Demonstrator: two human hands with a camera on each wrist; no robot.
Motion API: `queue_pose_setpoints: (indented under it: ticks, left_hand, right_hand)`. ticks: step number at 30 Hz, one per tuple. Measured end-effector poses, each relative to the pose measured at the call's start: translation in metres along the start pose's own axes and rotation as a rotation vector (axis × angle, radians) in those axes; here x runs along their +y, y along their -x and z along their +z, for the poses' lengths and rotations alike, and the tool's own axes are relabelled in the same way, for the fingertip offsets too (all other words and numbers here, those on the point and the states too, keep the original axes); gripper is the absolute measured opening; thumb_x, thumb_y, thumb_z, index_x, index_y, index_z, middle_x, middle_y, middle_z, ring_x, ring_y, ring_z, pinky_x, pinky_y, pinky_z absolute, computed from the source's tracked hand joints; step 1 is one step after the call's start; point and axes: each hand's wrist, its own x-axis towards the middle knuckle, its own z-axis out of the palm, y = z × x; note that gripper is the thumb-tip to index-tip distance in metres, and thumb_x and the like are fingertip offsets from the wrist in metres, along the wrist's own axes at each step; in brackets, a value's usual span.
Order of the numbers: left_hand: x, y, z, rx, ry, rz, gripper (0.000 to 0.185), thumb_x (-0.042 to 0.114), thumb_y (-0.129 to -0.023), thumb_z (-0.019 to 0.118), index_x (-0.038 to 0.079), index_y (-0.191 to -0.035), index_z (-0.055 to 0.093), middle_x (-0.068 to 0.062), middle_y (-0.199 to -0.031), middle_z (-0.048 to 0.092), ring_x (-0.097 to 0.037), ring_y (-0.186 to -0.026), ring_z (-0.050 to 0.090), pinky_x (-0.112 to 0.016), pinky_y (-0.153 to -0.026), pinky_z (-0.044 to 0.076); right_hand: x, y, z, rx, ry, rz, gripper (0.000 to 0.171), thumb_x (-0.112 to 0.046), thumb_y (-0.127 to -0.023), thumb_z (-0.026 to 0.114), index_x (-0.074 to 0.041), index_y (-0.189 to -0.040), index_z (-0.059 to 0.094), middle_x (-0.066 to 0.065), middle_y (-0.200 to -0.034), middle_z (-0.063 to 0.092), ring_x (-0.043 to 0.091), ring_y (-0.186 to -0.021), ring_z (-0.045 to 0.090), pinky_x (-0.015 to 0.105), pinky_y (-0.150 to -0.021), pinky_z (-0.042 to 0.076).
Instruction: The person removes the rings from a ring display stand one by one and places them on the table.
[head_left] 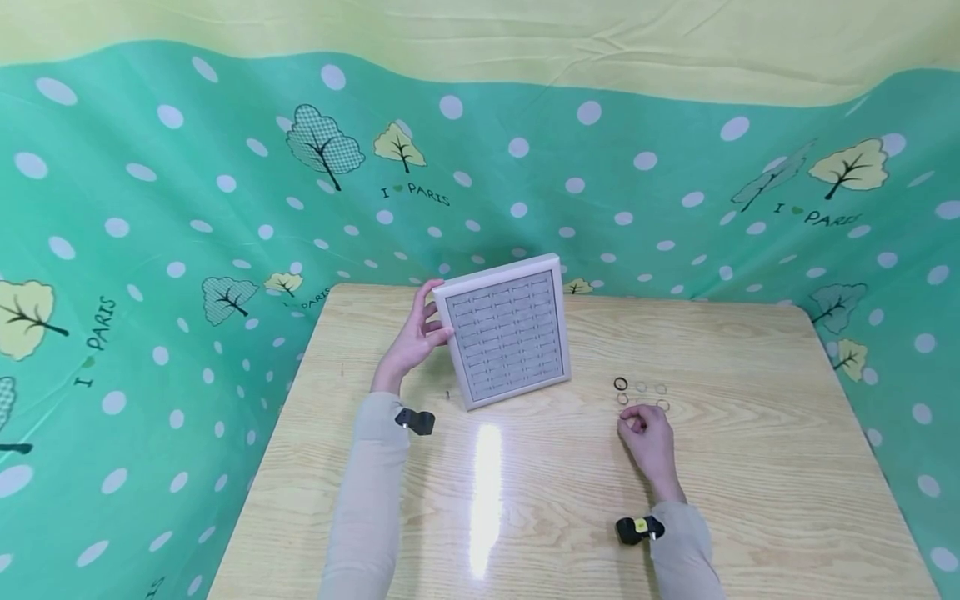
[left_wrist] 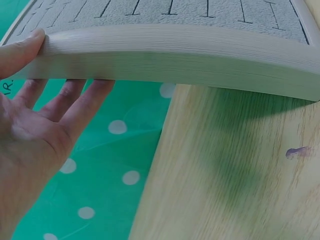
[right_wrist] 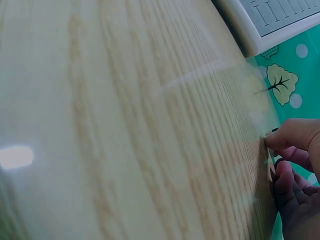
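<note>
My left hand (head_left: 412,340) grips the left edge of a white-framed ring display tray (head_left: 510,333). The tray leans back on the table, its grey padded face lined with rows of short slots. Thumb on the front rim and fingers behind show in the left wrist view. Off to the right, my right hand (head_left: 651,437) is low at the tabletop, thumb and forefinger pinched together on a small ring, mostly hidden by the fingertips. Just beyond it lie a black ring (head_left: 621,384) and several thin, pale rings, one being a thin ring (head_left: 663,405) close to the knuckles.
A tiny dark object (head_left: 447,395) lies on the wooden table (head_left: 750,500) left of the tray's lower corner. Green dotted cloth (head_left: 645,192) hangs behind the table and along its sides. A bright light reflection crosses the tabletop between the arms.
</note>
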Motion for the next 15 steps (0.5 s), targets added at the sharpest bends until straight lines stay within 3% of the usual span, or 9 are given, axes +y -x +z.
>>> queue_pose_setpoints:
  ticks: [10, 15]
  left_hand:
    - [0.022, 0.012, 0.004, -0.003, -0.020, -0.017, 0.088, -0.017, -0.089, 0.051, 0.023, -0.154, 0.007, -0.030, -0.140, 0.040, -0.049, -0.115, 0.050, -0.048, -0.091, 0.051]
    - [0.017, 0.016, 0.004, 0.026, -0.008, -0.032, 0.091, -0.011, -0.090, 0.055, 0.024, -0.155, 0.002, -0.033, -0.135, 0.042, -0.049, -0.111, 0.054, -0.047, -0.089, 0.052]
  right_hand:
    - [-0.001, 0.002, 0.002, 0.024, -0.001, -0.042, 0.007, 0.006, -0.079, 0.068, 0.004, -0.084, 0.065, 0.011, -0.085, 0.051, 0.015, -0.069, 0.047, 0.017, -0.059, 0.039]
    - [-0.001, 0.003, -0.001, -0.007, -0.041, 0.001, 0.008, 0.003, -0.082, 0.068, 0.003, -0.089, 0.065, 0.012, -0.090, 0.051, 0.016, -0.074, 0.048, 0.015, -0.061, 0.040]
